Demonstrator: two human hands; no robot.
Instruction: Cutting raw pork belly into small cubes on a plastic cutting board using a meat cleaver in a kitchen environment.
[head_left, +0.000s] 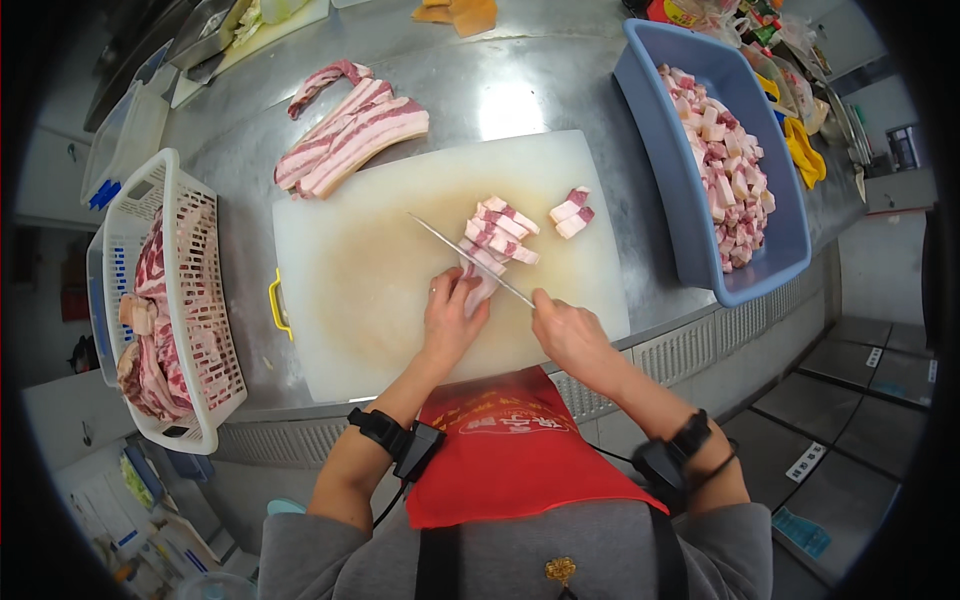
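My right hand (572, 338) grips a knife (440, 236), whose blade slants up and left across a strip of pork belly (480, 292). With bent fingers, my left hand (452, 318) holds that strip down on the white cutting board (350, 290), just on the near side of the blade. Beyond the blade lie several cut pork pieces (503, 226), close together. A small pair of pork chunks (571, 212) sits apart to their right. Uncut pork belly strips (350, 138) lie at the board's far left edge, partly on the steel table.
At the right stands a blue-grey tub (665, 190) with a heap of diced pork (722, 165). A white slotted basket (205, 330) at the left holds large meat pieces (155, 330). The board has a yellow handle (279, 304). Bags and yellow cloths (803, 155) lie behind the tub.
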